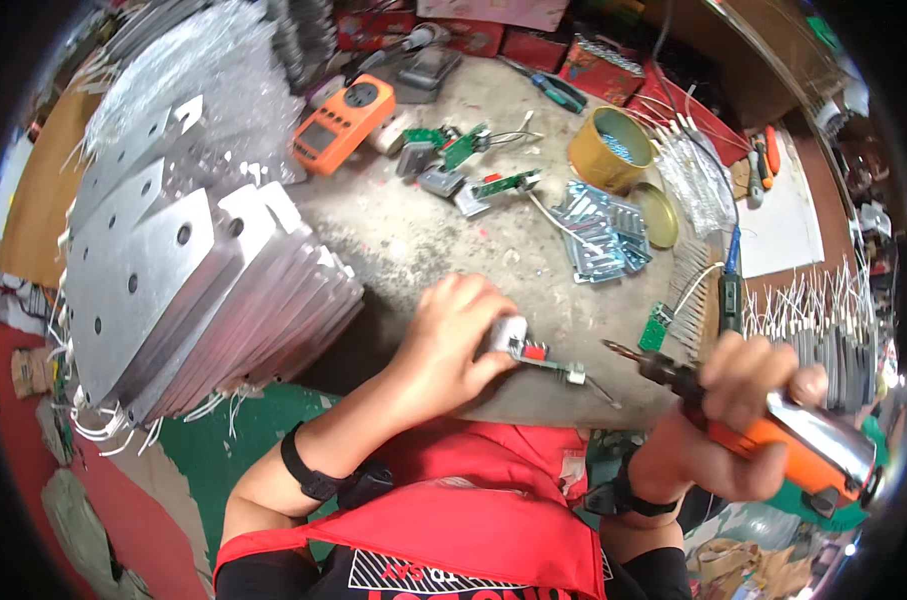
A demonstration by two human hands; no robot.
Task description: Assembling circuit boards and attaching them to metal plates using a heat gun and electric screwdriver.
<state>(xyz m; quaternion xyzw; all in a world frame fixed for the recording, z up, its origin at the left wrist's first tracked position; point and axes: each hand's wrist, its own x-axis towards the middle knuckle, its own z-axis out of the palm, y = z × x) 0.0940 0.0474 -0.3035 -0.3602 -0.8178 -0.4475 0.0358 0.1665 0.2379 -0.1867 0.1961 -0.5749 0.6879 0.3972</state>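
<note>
Near the table's front edge, my left hand [458,335] is closed on a small circuit board [553,366], with a grey metal block [509,332] and a red component on it. A thin lead sticks out from the board's right end. My right hand [738,410] grips an orange and chrome power screwdriver [818,450]. Its dark chuck and bit [628,351] point left, toward the board, with a gap between them. Where the fingers wrap the tool, part of its body is hidden.
A tall stack of grey metal plates [138,290] fills the left side. Behind are an orange meter [338,130], several circuit boards [463,148] and a yellow tin [583,158] of screws. Bagged metal pieces [598,235], a soldering iron [730,290] and a green board [655,326] lie right.
</note>
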